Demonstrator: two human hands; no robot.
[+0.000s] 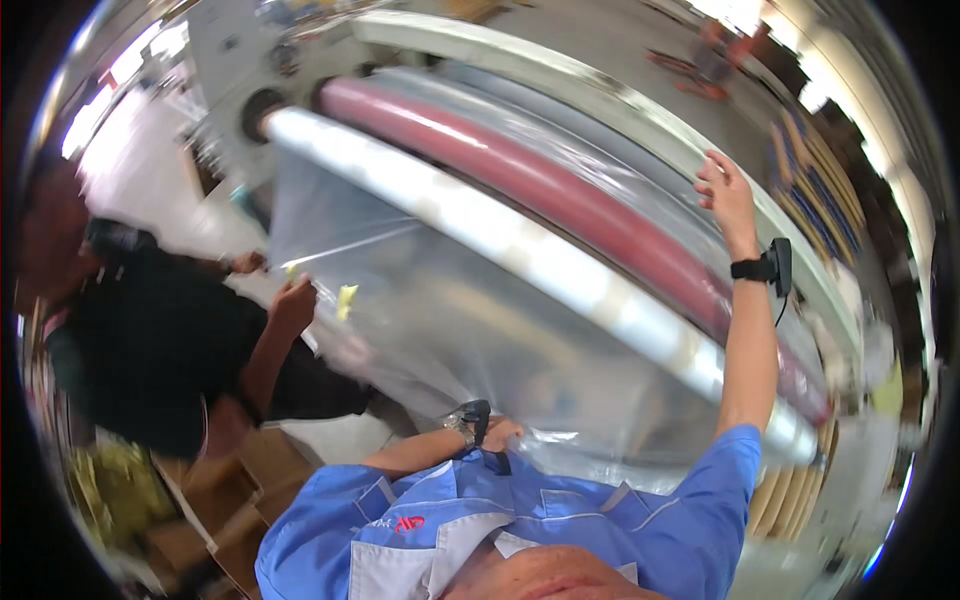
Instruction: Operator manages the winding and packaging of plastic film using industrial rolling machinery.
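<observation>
My left hand [502,434] is closed at my waist on the near edge of a wide sheet of clear plastic film [470,320]. Creases in the film run toward that hand. The sheet hangs from a long white roller [480,230] that slants across the view. My right hand [727,192] is raised on the far right, over the machine's pale rail [610,92]. Its fingers are loosely bent and apart, with nothing seen in them. Behind the white roller lies a dark red roller [520,180].
A co-worker in black [170,340] stands at the left, hands by the film's left edge near a yellow strip [346,301]. Cardboard boxes [225,490] are at the lower left. Blue and tan stacked pieces [815,190] stand beyond the machine on the right.
</observation>
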